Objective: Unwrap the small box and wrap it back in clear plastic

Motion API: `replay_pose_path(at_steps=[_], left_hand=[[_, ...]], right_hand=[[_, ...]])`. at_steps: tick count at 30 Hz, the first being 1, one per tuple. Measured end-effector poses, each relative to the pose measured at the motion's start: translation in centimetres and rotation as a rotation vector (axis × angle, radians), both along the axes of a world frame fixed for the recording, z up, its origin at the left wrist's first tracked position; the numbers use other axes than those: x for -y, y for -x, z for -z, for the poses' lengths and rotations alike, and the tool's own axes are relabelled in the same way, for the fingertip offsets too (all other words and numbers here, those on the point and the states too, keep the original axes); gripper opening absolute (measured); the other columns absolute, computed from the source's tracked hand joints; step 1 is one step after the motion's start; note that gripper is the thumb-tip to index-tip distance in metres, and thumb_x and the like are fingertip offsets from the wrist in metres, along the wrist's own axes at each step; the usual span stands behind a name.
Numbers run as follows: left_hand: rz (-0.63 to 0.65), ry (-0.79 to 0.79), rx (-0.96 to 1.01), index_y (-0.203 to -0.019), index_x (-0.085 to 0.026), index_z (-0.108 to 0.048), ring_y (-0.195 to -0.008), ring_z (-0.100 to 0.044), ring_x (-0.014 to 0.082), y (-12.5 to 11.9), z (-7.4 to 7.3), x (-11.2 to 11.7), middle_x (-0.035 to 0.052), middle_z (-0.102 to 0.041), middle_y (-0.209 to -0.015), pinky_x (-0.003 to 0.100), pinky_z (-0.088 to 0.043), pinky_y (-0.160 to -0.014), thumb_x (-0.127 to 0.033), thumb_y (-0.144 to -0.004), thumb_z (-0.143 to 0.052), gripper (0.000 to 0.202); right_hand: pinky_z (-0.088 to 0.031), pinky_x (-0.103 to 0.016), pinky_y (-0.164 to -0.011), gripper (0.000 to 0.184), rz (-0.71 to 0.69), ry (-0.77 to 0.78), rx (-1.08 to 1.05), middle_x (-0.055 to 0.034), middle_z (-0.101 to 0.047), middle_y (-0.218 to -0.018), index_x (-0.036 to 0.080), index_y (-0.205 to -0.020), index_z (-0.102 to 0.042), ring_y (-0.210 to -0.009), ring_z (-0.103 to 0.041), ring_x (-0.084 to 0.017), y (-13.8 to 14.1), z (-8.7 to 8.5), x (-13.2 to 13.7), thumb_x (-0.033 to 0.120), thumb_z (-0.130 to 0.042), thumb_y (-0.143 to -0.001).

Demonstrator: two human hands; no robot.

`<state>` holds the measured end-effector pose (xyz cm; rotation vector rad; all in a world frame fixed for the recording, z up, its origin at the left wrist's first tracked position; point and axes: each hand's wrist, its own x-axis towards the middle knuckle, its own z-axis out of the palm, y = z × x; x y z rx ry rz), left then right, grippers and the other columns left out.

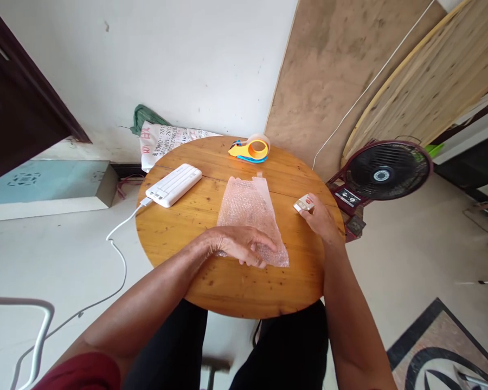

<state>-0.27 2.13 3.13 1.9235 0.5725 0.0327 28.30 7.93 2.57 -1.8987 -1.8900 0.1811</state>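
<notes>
A sheet of pink bubble wrap (248, 208) lies flat in the middle of a round wooden table (211, 281). My left hand (244, 244) rests on the near end of the sheet, fingers curled down onto it. My right hand (319, 216) is at the table's right edge, its fingers closed on a small white box with a red mark (304, 203).
A white power bank (174, 184) with a white cable (117, 233) lies at the table's left. A yellow and blue tape dispenser (250, 149) sits at the far edge. A dark floor fan (384, 173) stands to the right, a printed sack (162, 141) behind the table.
</notes>
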Motion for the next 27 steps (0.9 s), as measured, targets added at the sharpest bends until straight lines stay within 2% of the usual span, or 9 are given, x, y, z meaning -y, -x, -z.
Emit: replay_pose_path(at_steps=[2,5,7,9,12,18,23,25,27], left_hand=[[0.002,0.015,-0.006,-0.142,-0.025,-0.051,-0.076,-0.063,0.0149,0.0,-0.1,0.1,0.0077,-0.067,-0.113,0.028,-0.05,-0.073,-0.053,-0.08,-0.065,0.07],[0.003,0.023,-0.001,-0.142,-0.025,-0.051,-0.076,-0.063,0.0149,-0.1,-0.4,0.2,0.0069,-0.068,-0.11,0.028,-0.051,-0.072,-0.051,-0.079,-0.065,0.07],[0.013,-0.001,0.01,-0.141,-0.025,-0.052,-0.077,-0.064,0.0155,-0.1,-0.6,0.2,0.0058,-0.069,-0.107,0.028,-0.051,-0.072,-0.05,-0.079,-0.065,0.068],[0.005,-0.051,-0.01,-0.138,-0.025,-0.056,-0.076,-0.064,0.0163,-0.1,-0.7,0.3,0.0045,-0.071,-0.099,0.028,-0.051,-0.072,-0.05,-0.078,-0.066,0.065],[-0.024,-0.111,-0.062,-0.125,-0.022,-0.066,-0.072,-0.063,0.017,-0.1,-0.6,0.3,0.0035,-0.07,-0.085,0.028,-0.051,-0.071,-0.05,-0.078,-0.065,0.055],[0.019,-0.013,0.025,-0.131,-0.027,-0.061,-0.075,-0.064,0.0156,-0.1,-0.2,0.0,0.0024,-0.071,-0.095,0.027,-0.051,-0.072,-0.048,-0.077,-0.068,0.059],[0.011,0.079,0.036,-0.137,-0.023,-0.056,-0.071,-0.064,0.015,-0.4,-0.1,0.1,0.0024,-0.07,-0.088,0.026,-0.052,-0.065,-0.047,-0.08,-0.067,0.062],[-0.12,0.035,0.158,-0.131,-0.019,-0.06,-0.072,-0.064,0.0147,-0.7,0.4,0.0,0.0034,-0.07,-0.088,0.025,-0.052,-0.065,-0.038,-0.084,-0.062,0.051],[-0.405,-0.182,0.298,-0.119,-0.016,-0.066,-0.08,-0.065,0.0154,-1.0,1.1,-0.4,0.0049,-0.071,-0.093,0.026,-0.053,-0.073,-0.028,-0.088,-0.054,0.035]], right_hand=[[-0.038,-0.053,-0.111,0.055,-0.002,-0.149,-0.027,-0.0189,-0.054,-0.142,0.014,-0.131,-0.056,-0.133,-0.049,-0.033,0.2,0.3,0.7,0.034,-0.06,-0.08],[-0.042,-0.047,-0.109,0.036,-0.15,-0.302,-0.162,-0.0159,-0.065,-0.127,0.016,-0.114,-0.067,-0.123,-0.058,-0.028,2.7,-1.0,2.6,0.036,-0.056,-0.086],[-0.049,-0.04,-0.1,0.027,-0.374,-0.198,-0.249,-0.0092,-0.073,-0.112,0.02,-0.107,-0.07,-0.107,-0.067,-0.023,5.7,-2.5,4.2,0.033,-0.052,-0.091],[-0.051,-0.036,-0.095,0.027,-0.635,-0.028,-0.242,-0.006,-0.073,-0.113,0.022,-0.109,-0.07,-0.105,-0.067,-0.02,9.0,-3.7,5.5,0.026,-0.048,-0.094],[-0.052,-0.033,-0.095,0.04,-0.892,0.177,-0.141,-0.0035,-0.073,-0.115,0.024,-0.118,-0.068,-0.107,-0.067,-0.017,12.1,-3.6,5.7,0.012,-0.039,-0.093],[-0.04,-0.048,-0.111,0.038,-0.627,0.003,0.139,-0.0145,-0.062,-0.133,0.016,-0.125,-0.063,-0.127,-0.054,-0.027,9.6,0.7,1.5,0.013,-0.047,-0.09],[-0.038,-0.049,-0.113,0.039,-0.551,-0.071,0.113,-0.0146,-0.055,-0.143,0.016,-0.131,-0.059,-0.134,-0.048,-0.028,7.0,3.6,-0.2,0.025,-0.046,-0.095],[-0.037,-0.048,-0.114,0.041,-0.563,-0.101,0.096,-0.0141,-0.056,-0.142,0.015,-0.132,-0.058,-0.134,-0.048,-0.028,6.9,4.2,-0.2,0.024,-0.045,-0.095],[-0.037,-0.047,-0.114,0.041,-0.567,-0.128,0.077,-0.0141,-0.057,-0.141,0.015,-0.133,-0.057,-0.134,-0.049,-0.027,7.0,4.5,-0.1,0.023,-0.045,-0.094]])
